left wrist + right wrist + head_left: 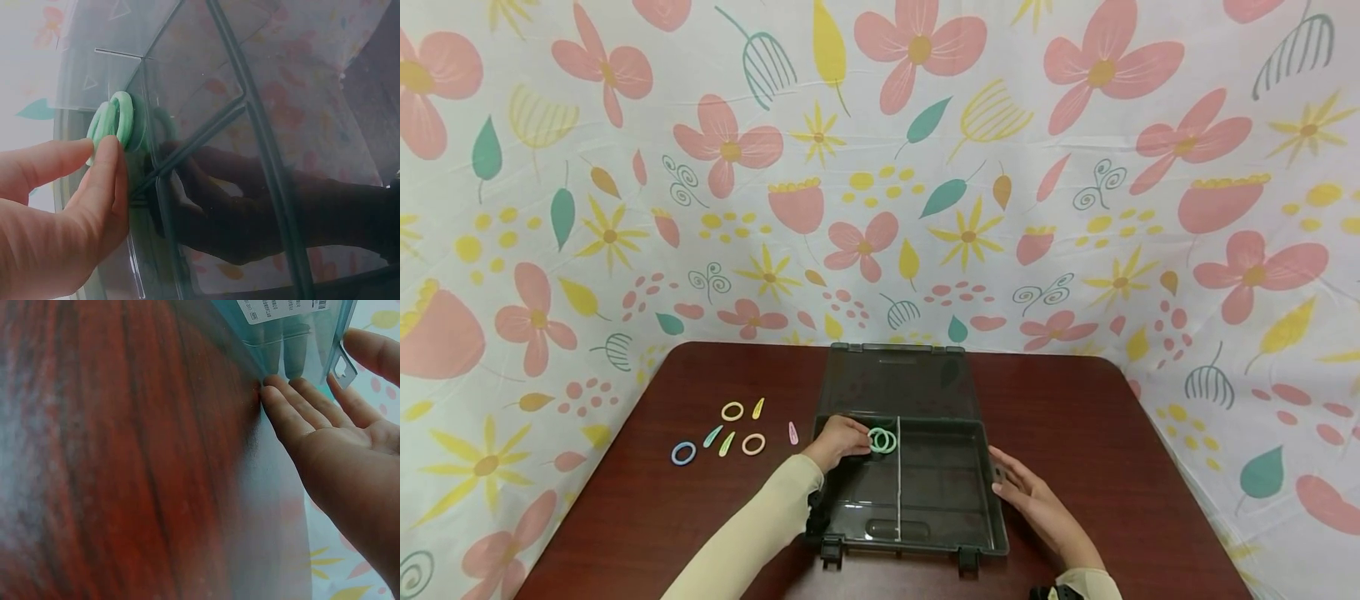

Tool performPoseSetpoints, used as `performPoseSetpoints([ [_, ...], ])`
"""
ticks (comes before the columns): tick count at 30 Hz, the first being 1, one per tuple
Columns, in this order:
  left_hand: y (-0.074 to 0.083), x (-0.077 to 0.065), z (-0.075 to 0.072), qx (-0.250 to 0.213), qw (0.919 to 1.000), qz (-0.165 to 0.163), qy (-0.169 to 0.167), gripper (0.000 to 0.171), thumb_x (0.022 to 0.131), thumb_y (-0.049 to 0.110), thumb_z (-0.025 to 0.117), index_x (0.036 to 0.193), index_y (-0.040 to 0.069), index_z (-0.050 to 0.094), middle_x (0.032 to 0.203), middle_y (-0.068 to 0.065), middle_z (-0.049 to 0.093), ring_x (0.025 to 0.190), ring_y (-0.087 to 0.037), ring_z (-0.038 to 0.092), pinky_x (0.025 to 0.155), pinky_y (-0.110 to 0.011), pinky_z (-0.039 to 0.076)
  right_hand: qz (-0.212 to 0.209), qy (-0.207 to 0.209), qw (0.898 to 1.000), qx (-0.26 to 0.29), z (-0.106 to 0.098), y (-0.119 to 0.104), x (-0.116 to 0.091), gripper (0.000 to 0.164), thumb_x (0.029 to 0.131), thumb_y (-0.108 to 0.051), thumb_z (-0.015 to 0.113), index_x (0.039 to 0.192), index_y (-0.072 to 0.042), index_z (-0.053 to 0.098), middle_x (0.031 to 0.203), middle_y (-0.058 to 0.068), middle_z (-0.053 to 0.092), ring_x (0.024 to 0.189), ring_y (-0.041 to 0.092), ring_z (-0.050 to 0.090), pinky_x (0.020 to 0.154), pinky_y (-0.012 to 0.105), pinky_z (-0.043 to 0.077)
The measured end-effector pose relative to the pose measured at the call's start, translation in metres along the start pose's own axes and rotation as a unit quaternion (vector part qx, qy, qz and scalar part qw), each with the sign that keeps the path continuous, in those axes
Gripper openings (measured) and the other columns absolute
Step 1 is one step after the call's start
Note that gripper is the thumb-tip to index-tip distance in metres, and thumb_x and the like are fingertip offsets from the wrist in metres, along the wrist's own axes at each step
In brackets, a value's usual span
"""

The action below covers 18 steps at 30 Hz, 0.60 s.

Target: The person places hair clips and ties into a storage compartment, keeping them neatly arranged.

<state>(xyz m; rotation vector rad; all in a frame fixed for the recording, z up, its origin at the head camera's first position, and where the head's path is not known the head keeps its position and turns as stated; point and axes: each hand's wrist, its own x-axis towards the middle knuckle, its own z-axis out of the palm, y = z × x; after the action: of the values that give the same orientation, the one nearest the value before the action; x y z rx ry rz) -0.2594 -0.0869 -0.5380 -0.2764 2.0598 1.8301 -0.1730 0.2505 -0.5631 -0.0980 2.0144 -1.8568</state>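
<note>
A dark see-through plastic box (951,487) lies on the table with its lid (898,383) folded back; a white divider (898,479) splits it in two. Over the far end of the left compartment my left hand (838,442) pinches mint-green hair ties (882,441) between thumb and fingertips. The left wrist view shows the green hair ties (115,122) overlapping, standing on edge at the fingertips. Against the box's right wall my right hand (1030,496) rests with fingers nearly straight. In the right wrist view its fingertips (272,394) touch the box near a white label (281,309).
Left of the box lie a blue hair tie (683,453), a yellow one (732,411), a peach one (753,444), and several hair clips, among them a pink clip (793,432). Two latches (968,560) hang off the box's front edge. A floral cloth (865,208) stands behind the table.
</note>
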Motion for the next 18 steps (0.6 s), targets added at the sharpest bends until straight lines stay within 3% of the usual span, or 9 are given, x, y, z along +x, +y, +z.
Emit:
performPoseSetpoints([
  [6,-0.0036,0.0021,0.0015,-0.006,1.0000,0.001,0.007,0.019,0.082,-0.017,0.061,0.101,-0.019,0.059,0.084,-0.018,0.062,0.076,-0.024,0.068,0.077,-0.036,0.059,0.000,-0.001,1.000,-0.002,-0.0004,0.0009,0.0003,0.062,0.100,-0.020,0.053,0.154,-0.019,0.022,0.160,0.013,0.009,0.145,0.037,0.005,0.112,0.061,0.023],
  [18,-0.0041,0.0012,0.0019,-0.008,0.9998,-0.005,0.016,0.018,0.083,-0.016,0.060,0.101,-0.018,0.060,0.087,-0.018,0.062,0.077,-0.025,0.069,0.077,-0.036,0.059,0.002,-0.003,1.000,-0.001,-0.0008,0.0010,-0.0002,0.063,0.100,-0.022,0.053,0.154,-0.020,0.021,0.160,0.011,0.007,0.145,0.037,0.003,0.112,0.062,0.021],
])
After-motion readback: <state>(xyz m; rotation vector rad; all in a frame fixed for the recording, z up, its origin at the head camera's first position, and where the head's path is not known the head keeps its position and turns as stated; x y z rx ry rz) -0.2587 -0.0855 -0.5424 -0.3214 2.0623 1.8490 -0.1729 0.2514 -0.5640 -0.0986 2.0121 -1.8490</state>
